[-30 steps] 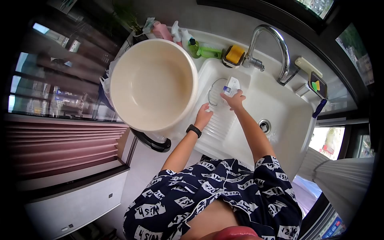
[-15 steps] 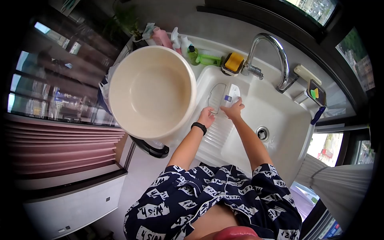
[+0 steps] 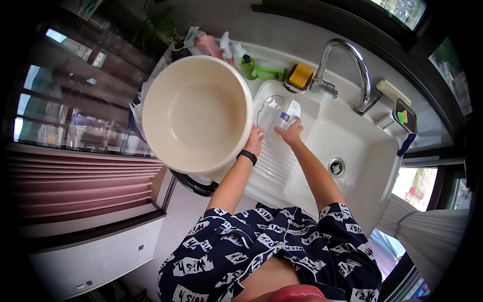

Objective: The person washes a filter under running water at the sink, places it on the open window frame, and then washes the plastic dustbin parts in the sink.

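In my right hand (image 3: 291, 131) is a white box-like part with a blue patch (image 3: 286, 117), gripped at its lower end above the sink's ribbed ledge. Against its left side is a clear, rounded piece with a thin dark outline (image 3: 270, 111). My left hand (image 3: 256, 140), with a black watch on the wrist, has its fingers closed at the lower left edge of this clear piece. Both hands are over the ribbed washboard area (image 3: 271, 163) of the white sink.
A large cream basin (image 3: 198, 113) stands left of my left hand. Behind are bottles, a green brush (image 3: 270, 73), a yellow sponge (image 3: 300, 75) in a holder and a curved chrome faucet (image 3: 361, 65). The sink drain (image 3: 336, 167) lies to the right.
My left hand has moved up to the clear piece's edge, and its fingers have closed there. The clear piece has swung out a little to the left of the white part.
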A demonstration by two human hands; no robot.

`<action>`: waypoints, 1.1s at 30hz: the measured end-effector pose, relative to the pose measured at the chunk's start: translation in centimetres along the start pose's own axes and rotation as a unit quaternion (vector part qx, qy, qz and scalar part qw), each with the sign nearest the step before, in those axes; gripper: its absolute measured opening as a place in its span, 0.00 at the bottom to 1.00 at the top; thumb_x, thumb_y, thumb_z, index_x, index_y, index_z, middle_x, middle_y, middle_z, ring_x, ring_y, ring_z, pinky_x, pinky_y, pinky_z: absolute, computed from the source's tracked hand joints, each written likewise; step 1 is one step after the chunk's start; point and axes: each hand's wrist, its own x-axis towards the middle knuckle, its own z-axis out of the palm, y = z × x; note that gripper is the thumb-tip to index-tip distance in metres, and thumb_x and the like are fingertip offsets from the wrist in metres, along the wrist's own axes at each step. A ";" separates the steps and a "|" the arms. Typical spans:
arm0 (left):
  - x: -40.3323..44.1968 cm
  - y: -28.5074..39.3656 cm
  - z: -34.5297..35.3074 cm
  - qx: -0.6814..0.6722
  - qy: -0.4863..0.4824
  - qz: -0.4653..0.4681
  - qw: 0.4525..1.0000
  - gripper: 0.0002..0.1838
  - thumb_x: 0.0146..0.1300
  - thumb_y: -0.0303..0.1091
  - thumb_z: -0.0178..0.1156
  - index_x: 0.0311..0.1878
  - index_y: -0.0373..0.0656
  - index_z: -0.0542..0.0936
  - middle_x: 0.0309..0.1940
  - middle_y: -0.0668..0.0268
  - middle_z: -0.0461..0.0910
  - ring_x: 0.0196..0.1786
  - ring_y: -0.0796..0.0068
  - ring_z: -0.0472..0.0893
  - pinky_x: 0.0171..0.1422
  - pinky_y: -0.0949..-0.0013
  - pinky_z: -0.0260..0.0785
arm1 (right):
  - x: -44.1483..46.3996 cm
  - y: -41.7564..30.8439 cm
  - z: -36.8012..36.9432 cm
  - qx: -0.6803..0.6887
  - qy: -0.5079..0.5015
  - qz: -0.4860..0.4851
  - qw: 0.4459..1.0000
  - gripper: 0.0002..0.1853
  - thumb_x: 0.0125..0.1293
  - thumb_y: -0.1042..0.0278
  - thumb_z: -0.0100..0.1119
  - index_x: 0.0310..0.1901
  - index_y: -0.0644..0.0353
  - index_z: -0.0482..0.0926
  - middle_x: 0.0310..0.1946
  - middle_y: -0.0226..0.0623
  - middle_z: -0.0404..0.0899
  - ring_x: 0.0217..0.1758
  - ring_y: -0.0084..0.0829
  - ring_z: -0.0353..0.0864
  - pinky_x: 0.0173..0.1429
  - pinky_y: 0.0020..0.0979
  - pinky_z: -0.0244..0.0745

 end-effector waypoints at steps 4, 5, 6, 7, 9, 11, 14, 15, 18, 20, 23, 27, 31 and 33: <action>-1.3 0.1 0.1 0.018 -0.003 0.010 1.000 0.42 0.58 0.31 0.60 0.77 0.45 0.56 0.57 0.68 0.70 0.66 0.70 0.66 0.68 0.56 0.57 | 0.0 -0.3 -0.9 -0.028 -0.013 0.026 0.999 0.68 0.44 0.40 0.81 0.74 0.66 0.44 0.69 0.68 0.53 0.71 0.61 0.62 0.72 0.48 0.65; -1.9 0.1 0.1 0.018 -0.004 0.008 1.000 0.42 0.59 0.31 0.59 0.77 0.44 0.56 0.58 0.68 0.70 0.67 0.70 0.65 0.69 0.56 0.57 | -0.2 -0.3 -1.1 -0.022 -0.009 0.029 0.999 0.67 0.44 0.40 0.80 0.74 0.66 0.44 0.69 0.69 0.53 0.71 0.60 0.62 0.72 0.48 0.66; -2.5 0.0 0.1 0.020 -0.006 0.005 1.000 0.42 0.59 0.31 0.59 0.77 0.43 0.55 0.59 0.67 0.70 0.69 0.69 0.64 0.70 0.55 0.56 | -0.5 -0.3 -1.3 -0.015 -0.004 0.031 0.999 0.66 0.45 0.40 0.80 0.74 0.66 0.45 0.69 0.69 0.53 0.71 0.60 0.62 0.72 0.48 0.66; -3.1 0.0 0.0 0.028 -0.004 0.008 1.000 0.39 0.61 0.32 0.60 0.75 0.44 0.59 0.57 0.68 0.71 0.66 0.70 0.66 0.68 0.56 0.58 | -0.7 -0.4 -1.5 -0.003 0.008 0.024 1.000 0.63 0.47 0.41 0.79 0.73 0.66 0.49 0.68 0.68 0.56 0.70 0.59 0.63 0.72 0.47 0.66; -4.4 -0.2 0.0 0.043 -0.001 0.011 0.999 0.32 0.63 0.33 0.60 0.71 0.44 0.65 0.52 0.68 0.73 0.62 0.72 0.69 0.64 0.59 0.62 | -1.4 -0.1 -2.2 0.021 0.032 0.014 0.999 0.57 0.51 0.42 0.78 0.72 0.68 0.55 0.66 0.67 0.61 0.69 0.58 0.66 0.71 0.47 0.67; -6.4 -0.2 0.8 0.005 -0.038 -0.013 0.999 0.20 0.65 0.31 0.61 0.59 0.46 0.70 0.45 0.70 0.73 0.53 0.74 0.73 0.56 0.63 0.66 | -2.5 0.6 -4.2 0.023 0.049 -0.026 0.998 0.45 0.56 0.47 0.75 0.65 0.69 0.65 0.60 0.61 0.69 0.64 0.51 0.73 0.65 0.44 0.72; -11.0 1.3 4.1 -0.075 -0.153 -0.049 0.984 0.08 0.67 0.26 0.61 0.40 0.49 0.70 0.34 0.74 0.72 0.39 0.79 0.73 0.45 0.70 0.67 | -6.5 -0.7 -9.6 0.127 0.054 -0.079 0.987 0.21 0.60 0.59 0.73 0.44 0.65 0.76 0.39 0.42 0.79 0.41 0.32 0.80 0.47 0.34 0.77; -12.8 2.0 5.5 -0.103 -0.201 -0.061 0.972 0.11 0.67 0.25 0.61 0.34 0.50 0.69 0.30 0.75 0.71 0.34 0.81 0.72 0.41 0.72 0.67 | -8.4 -1.2 -11.6 0.172 0.054 -0.100 0.979 0.15 0.61 0.67 0.72 0.33 0.62 0.72 0.27 0.28 0.74 0.29 0.20 0.72 0.36 0.26 0.71; -16.9 3.2 8.4 -0.116 -0.392 -0.029 0.912 0.15 0.66 0.21 0.61 0.29 0.49 0.66 0.27 0.72 0.71 0.30 0.77 0.71 0.38 0.73 0.66 | -16.1 -3.6 -18.1 0.254 0.064 -0.168 0.950 0.16 0.64 0.78 0.67 0.29 0.57 0.66 0.25 0.21 0.66 0.27 0.13 0.63 0.31 0.20 0.60; -17.9 1.5 9.0 -0.080 -0.498 -0.026 0.863 0.15 0.66 0.22 0.61 0.27 0.47 0.67 0.27 0.71 0.72 0.30 0.78 0.72 0.37 0.72 0.66 | -19.6 -2.7 -20.5 0.222 0.154 -0.256 0.928 0.16 0.63 0.84 0.64 0.27 0.58 0.66 0.25 0.22 0.65 0.27 0.14 0.62 0.32 0.20 0.60; -15.2 -4.6 8.7 0.464 -0.528 0.024 0.711 0.03 0.65 0.23 0.58 0.38 0.43 0.77 0.41 0.61 0.81 0.46 0.68 0.81 0.50 0.58 0.74 | -19.5 7.0 -20.3 -0.043 0.156 -0.218 0.963 0.10 0.56 0.83 0.65 0.30 0.62 0.71 0.29 0.38 0.74 0.30 0.32 0.74 0.38 0.30 0.71; -14.0 -10.8 1.7 0.860 -0.245 0.290 0.341 0.29 0.64 0.32 0.53 0.71 0.51 0.71 0.72 0.55 0.66 0.74 0.53 0.65 0.71 0.20 0.49 | -20.3 28.3 -19.8 -0.236 0.021 -0.090 0.967 0.23 0.50 0.71 0.68 0.50 0.65 0.82 0.47 0.55 0.82 0.55 0.59 0.78 0.61 0.51 0.74; -18.2 -5.7 -0.6 0.643 -0.232 0.335 0.649 0.20 0.59 0.30 0.59 0.56 0.42 0.81 0.55 0.55 0.80 0.56 0.51 0.79 0.62 0.56 0.73 | -25.0 30.4 -21.4 -0.140 0.014 0.091 0.986 0.19 0.52 0.70 0.66 0.48 0.60 0.84 0.49 0.52 0.83 0.58 0.50 0.79 0.64 0.43 0.73; -18.4 -3.3 -2.4 0.554 -0.182 0.312 0.750 0.18 0.61 0.28 0.63 0.55 0.39 0.81 0.50 0.60 0.82 0.51 0.64 0.82 0.55 0.65 0.76 | -25.2 30.9 -21.6 -0.176 0.047 0.081 0.980 0.16 0.53 0.72 0.65 0.46 0.60 0.84 0.47 0.50 0.83 0.55 0.49 0.80 0.63 0.43 0.73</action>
